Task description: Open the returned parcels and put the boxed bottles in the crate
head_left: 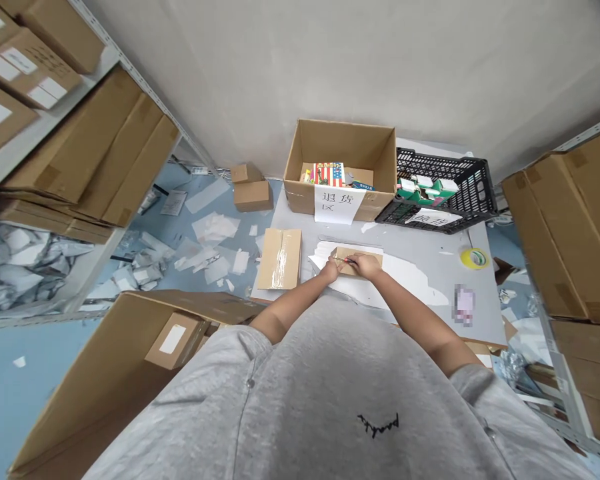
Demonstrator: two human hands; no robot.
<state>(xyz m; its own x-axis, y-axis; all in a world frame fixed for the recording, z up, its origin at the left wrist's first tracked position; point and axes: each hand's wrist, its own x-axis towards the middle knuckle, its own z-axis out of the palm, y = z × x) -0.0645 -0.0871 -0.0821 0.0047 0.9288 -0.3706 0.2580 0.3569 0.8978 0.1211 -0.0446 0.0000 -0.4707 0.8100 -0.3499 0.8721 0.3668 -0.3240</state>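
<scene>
A small brown cardboard box (349, 253) lies on white sheets in front of me. My left hand (331, 268) is closed on the box's left end. My right hand (366, 265) is over the box's right part, its fingers closed round a slim tool (349, 261) with some red on its handle. The tool's thin tip points left across the box, toward my left hand. It is too small to tell its exact kind. Under the box, the white sheets (410, 279) spread to the right. A larger taped carton (280, 259) lies to the left.
At the back stand an open carton (305, 197) with books and a black crate (473, 190) with green-and-white boxes. A yellow tape roll (474, 259) lies at right on the table (480, 293). A big open carton (80, 380) is at my left. Loaded shelves flank both sides.
</scene>
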